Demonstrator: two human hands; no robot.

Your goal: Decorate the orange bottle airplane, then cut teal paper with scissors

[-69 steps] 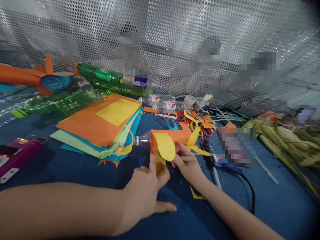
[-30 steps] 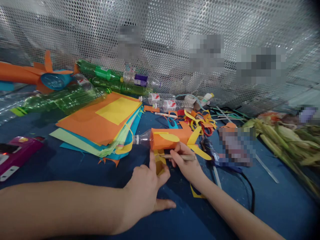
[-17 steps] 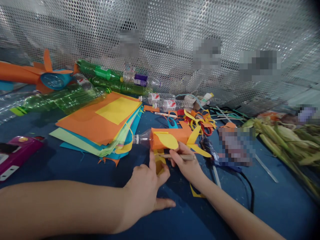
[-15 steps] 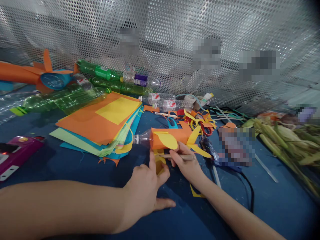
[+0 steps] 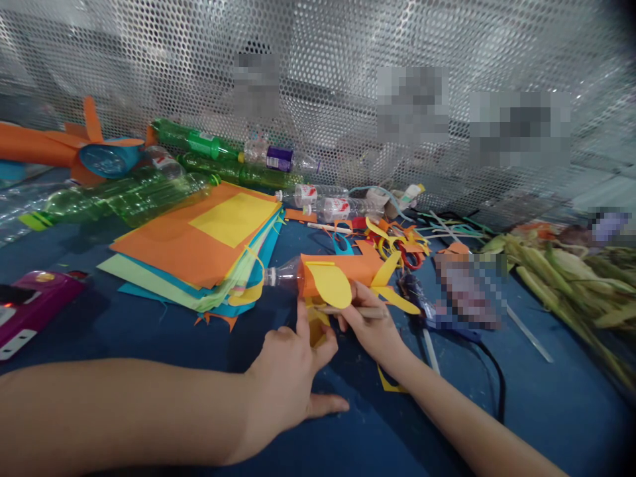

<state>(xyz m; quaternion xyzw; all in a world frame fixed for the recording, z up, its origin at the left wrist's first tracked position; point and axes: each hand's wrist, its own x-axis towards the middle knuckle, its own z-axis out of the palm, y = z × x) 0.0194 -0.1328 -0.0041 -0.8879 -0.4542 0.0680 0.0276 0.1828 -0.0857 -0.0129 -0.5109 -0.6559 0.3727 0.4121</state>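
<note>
Since the head cam's all we've got, here's what shows: a clear plastic bottle lies sideways mid-view, neck pointing left, wrapped in a smooth orange paper sleeve. Pointy yellow fins stick out at the tail, plus a rounded yellow flap drooping toward the person.

Left hand is kinda spread, thumb stretched out, fingers pressing flat yellow paper just below the sleeve. Right hand is pinching a slim wooden-looking pencil over that paper; can't really tell if the tip touches, it's small and shadowy there.

Room-wise, bare blue surface runs between the chunky purple gadget and the left hand. A ragged-edged stack of colored paper sits near the bottle's neck. Curly scraps crowd behind the tail, and a black cable loops right of the right forearm. Perforated metal mesh walls off the far side, and dry, stringy husks box in the right.
</note>
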